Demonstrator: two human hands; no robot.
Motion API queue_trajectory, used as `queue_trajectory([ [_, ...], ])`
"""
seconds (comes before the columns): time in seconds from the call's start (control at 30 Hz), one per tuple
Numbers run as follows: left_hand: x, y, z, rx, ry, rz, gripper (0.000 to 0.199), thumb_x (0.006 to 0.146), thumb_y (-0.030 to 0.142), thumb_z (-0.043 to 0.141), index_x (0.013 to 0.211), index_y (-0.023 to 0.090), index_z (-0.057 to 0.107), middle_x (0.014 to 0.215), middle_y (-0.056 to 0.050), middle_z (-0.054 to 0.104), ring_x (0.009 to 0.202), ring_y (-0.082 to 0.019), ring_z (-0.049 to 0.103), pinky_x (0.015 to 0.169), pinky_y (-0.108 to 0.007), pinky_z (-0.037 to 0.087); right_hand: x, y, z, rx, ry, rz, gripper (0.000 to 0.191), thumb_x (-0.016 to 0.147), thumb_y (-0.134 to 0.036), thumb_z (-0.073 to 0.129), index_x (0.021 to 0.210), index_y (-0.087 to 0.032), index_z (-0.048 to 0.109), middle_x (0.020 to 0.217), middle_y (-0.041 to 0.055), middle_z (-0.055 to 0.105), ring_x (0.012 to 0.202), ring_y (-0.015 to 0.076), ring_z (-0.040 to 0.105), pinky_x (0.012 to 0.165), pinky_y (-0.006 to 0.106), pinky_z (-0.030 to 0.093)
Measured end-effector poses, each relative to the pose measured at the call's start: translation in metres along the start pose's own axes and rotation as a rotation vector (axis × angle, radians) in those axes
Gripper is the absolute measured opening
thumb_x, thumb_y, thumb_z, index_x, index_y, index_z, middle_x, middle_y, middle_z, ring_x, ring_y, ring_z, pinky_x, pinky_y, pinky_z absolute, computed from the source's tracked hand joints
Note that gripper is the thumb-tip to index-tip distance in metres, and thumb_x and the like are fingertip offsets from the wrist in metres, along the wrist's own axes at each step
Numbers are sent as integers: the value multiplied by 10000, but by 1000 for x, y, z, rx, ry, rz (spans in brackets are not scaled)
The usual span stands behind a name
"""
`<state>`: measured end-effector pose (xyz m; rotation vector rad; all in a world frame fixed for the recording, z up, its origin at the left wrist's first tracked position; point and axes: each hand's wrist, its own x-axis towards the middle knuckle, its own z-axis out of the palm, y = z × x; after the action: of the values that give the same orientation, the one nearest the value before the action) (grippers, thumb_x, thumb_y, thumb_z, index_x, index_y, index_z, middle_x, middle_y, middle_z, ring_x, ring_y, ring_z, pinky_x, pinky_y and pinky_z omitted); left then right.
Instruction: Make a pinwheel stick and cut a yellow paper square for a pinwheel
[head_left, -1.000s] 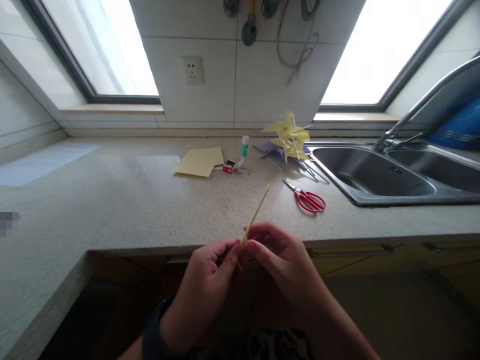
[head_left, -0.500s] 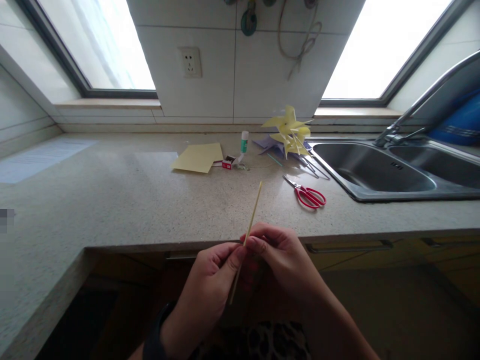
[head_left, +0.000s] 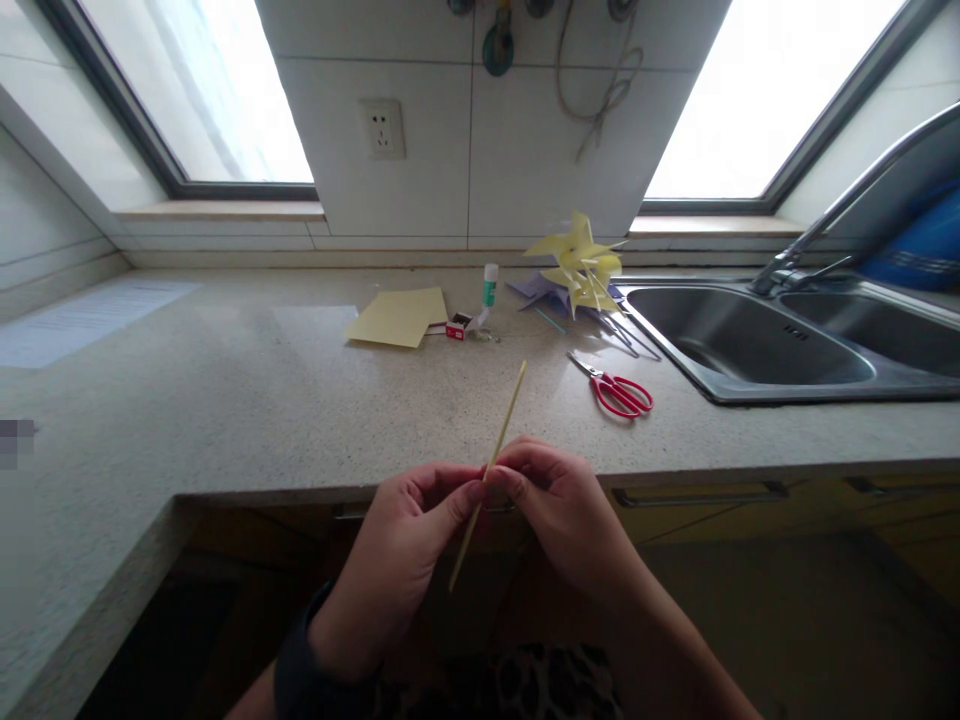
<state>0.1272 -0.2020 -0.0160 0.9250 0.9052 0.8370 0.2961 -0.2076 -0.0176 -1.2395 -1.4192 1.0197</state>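
A thin pale yellow stick [head_left: 511,408] slants upward just in front of the counter's edge. My left hand [head_left: 409,545] pinches it near its middle between thumb and fingers. From the other side, my right hand [head_left: 551,505] grips the same spot, its thumb tip close to the left one. The lower end of the stick shows below my left thumb. Past the stick, red-handled scissors [head_left: 616,390] lie on the counter with their blades pointing away to the left. Some fingertips are hidden behind the stick and thumbs.
On the counter [head_left: 262,410] are yellow paper sheets [head_left: 397,318], a small red box [head_left: 457,327] and an upright glue stick [head_left: 490,287]. Yellow paper pinwheels [head_left: 581,262] lie over purple ones beside the steel sink [head_left: 750,340]. A printed sheet [head_left: 97,312] rests at far left.
My left hand has shifted slightly up and left. The stick's lower end has swung a little to the left, and both hands still hold it.
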Motion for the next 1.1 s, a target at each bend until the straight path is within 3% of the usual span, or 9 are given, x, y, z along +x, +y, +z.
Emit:
queue_trajectory([
  [0.2, 1, -3, -2, -124, -34, -91, 360, 746, 378, 848, 1020, 162, 759, 763, -33, 714, 643, -92, 625, 589, -167, 481, 0, 0, -3, 5, -46, -38, 90, 887, -231, 654, 817, -203, 703, 824, 6, 645, 789, 143, 597, 729, 290, 456],
  [0.43, -1, 0, -2, -116, -63, -101, 323, 764, 329, 833, 1029, 157, 765, 792, -38, 713, 660, -86, 601, 615, -166, 465, 2, -2, -4, 17, -68, -25, 98, 887, -264, 662, 827, -200, 706, 811, 9, 656, 780, 146, 598, 718, 293, 458],
  [0.63, -2, -2, -1, -69, -30, -18, 215, 793, 284, 806, 977, 175, 781, 757, -17, 726, 662, -87, 614, 628, -166, 470, -3, -1, -1, -42, 19, 34, 145, 865, -344, 693, 826, -206, 717, 801, 27, 675, 745, 167, 598, 680, 316, 462],
  [0.83, -2, -6, 0, 43, 57, 42, 252, 796, 308, 794, 1006, 171, 771, 887, -70, 779, 801, -190, 711, 738, -278, 544, -5, -2, 0, -44, 11, 76, 164, 863, -357, 684, 832, -199, 713, 787, 38, 687, 739, 173, 606, 677, 320, 476],
  [1.1, -3, -6, 2, 172, 145, 134, 277, 792, 374, 795, 982, 176, 764, 910, -65, 787, 832, -201, 730, 745, -279, 558, -6, -4, 0, -26, -29, 101, 170, 874, -359, 678, 903, -197, 721, 806, 32, 698, 725, 156, 605, 660, 292, 474],
])
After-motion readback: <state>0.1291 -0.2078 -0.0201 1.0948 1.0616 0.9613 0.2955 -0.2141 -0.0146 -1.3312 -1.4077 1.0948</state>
